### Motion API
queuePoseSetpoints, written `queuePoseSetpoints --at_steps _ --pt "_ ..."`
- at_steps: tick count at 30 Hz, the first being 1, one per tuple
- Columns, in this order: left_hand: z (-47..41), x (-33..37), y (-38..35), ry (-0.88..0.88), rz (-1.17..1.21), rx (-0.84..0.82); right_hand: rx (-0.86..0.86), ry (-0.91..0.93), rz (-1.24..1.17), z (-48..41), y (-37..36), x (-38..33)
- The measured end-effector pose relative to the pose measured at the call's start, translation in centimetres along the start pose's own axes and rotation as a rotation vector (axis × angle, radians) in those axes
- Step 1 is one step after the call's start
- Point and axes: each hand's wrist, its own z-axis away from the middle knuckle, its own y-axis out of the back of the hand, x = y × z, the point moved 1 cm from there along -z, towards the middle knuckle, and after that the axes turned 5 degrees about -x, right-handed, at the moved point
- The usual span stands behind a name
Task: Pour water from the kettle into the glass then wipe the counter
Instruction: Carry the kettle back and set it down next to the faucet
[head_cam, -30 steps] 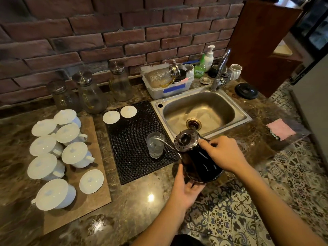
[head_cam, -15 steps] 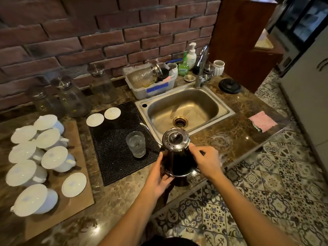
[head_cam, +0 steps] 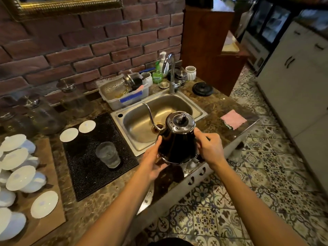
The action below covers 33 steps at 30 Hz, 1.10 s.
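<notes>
A black gooseneck kettle (head_cam: 177, 142) with a shiny lid is upright over the counter's front edge, just in front of the sink; its thin spout points away over the basin. My left hand (head_cam: 152, 162) cups its lower left side and my right hand (head_cam: 209, 148) grips its handle side. The ribbed glass (head_cam: 108, 154) with water in it stands on the black mat (head_cam: 88, 167), left of the kettle and apart from it. A pink cloth (head_cam: 233, 119) lies on the brown marble counter (head_cam: 218, 105) right of the sink.
The steel sink (head_cam: 200, 113) with its tap (head_cam: 171, 75) is behind the kettle. A black round base (head_cam: 202, 88) sits at the back right. White lidded cups (head_cam: 19, 174) on a wooden board fill the left. Glass jars (head_cam: 42, 112) line the brick wall.
The kettle has gone from tilted over the glass to upright and has moved right, away from the glass. Both hands stay on it. The view has swung up and to the right.
</notes>
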Motion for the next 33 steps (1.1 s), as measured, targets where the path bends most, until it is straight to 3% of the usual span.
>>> queuePoseSetpoints --at_steps 10,20,33 --pt "1.5 -1.5 -12.4 0.047 -0.075 -0.119 0.137 0.079 0.035 0.2 11.4 -1.5" --pt "1.6 -6.4 -22.6 0.099 -0.118 -0.203 0.256 0.001 0.043 2.9 21.5 -0.4" --pt "-1.9 -9.1 -30.5 0.167 -0.165 -0.281 0.297 -0.043 -0.003 1.6 29.2 1.1"
